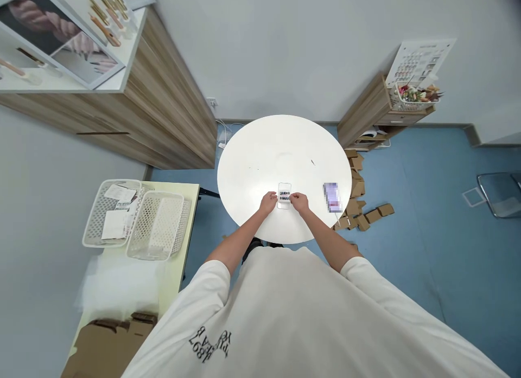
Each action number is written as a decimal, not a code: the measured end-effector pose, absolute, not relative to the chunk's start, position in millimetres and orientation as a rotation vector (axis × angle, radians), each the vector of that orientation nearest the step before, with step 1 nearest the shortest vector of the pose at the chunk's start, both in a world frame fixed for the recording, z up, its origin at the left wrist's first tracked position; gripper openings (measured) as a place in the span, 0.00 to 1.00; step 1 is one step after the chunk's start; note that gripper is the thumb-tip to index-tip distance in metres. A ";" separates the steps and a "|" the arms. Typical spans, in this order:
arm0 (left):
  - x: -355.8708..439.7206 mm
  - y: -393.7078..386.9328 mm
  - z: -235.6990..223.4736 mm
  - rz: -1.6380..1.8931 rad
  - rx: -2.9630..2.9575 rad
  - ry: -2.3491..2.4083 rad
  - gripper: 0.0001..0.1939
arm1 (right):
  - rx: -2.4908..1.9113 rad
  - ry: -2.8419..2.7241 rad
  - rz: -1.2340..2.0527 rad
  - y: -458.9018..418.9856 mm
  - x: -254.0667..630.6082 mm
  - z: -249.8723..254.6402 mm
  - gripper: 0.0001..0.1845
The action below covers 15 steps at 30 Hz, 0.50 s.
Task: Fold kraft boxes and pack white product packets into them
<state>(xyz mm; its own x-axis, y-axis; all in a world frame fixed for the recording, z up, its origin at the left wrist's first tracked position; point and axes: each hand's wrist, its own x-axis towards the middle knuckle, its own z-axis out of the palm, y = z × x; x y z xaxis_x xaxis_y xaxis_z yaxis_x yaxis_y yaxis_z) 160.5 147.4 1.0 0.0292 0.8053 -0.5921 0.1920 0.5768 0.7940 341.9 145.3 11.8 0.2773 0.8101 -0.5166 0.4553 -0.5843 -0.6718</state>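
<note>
A small clear plastic case [284,195] with two rows of tiny dark pieces lies near the front edge of a round white table [280,150]. My left hand [268,203] grips the case's left side with curled fingers. On the opposite side my right hand [300,202] pinches its right edge. Both hands rest on the tabletop. A phone [332,197] lies flat on the table to the right of my right hand.
Two white mesh baskets [136,220] with papers stand on a pale side table at left. Small cardboard boxes [360,204] litter the blue floor right of the table. Wooden cabinets stand at back left and back right. A chair [500,193] is at far right.
</note>
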 end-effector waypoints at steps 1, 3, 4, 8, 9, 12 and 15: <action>161.5 146.2 -1.5 0.563 0.892 1.517 0.21 | -2.179 -1.144 1.236 142.9 344.3 9.3 0.12; 162.6 143.0 -5.9 0.525 0.897 1.544 0.21 | -2.220 -1.143 1.251 138.0 348.3 3.2 0.12; 162.9 141.0 -8.0 0.507 0.895 1.551 0.21 | -2.239 -1.143 1.259 135.8 349.8 -0.1 0.12; 163.9 134.1 -15.4 0.450 0.867 1.547 0.22 | -2.290 -1.152 1.299 130.3 350.3 -10.9 0.12; 164.3 132.9 -17.0 0.446 0.861 1.542 0.23 | -2.296 -1.158 1.305 129.7 349.4 -12.4 0.12; 165.8 131.6 -20.6 0.447 0.846 1.525 0.23 | -2.301 -1.195 1.306 128.8 346.1 -13.4 0.13; 166.7 132.3 -21.8 0.441 0.846 1.518 0.23 | -2.289 -1.248 1.300 127.5 344.2 -11.1 0.14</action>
<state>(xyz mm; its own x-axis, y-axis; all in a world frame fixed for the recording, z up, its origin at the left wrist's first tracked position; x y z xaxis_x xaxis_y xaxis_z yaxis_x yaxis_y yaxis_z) 166.7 132.3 -21.8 0.0515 0.7276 -0.6841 0.2473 0.6544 0.7146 344.2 127.5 -11.1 0.2447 0.7652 -0.5955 0.5633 -0.6120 -0.5550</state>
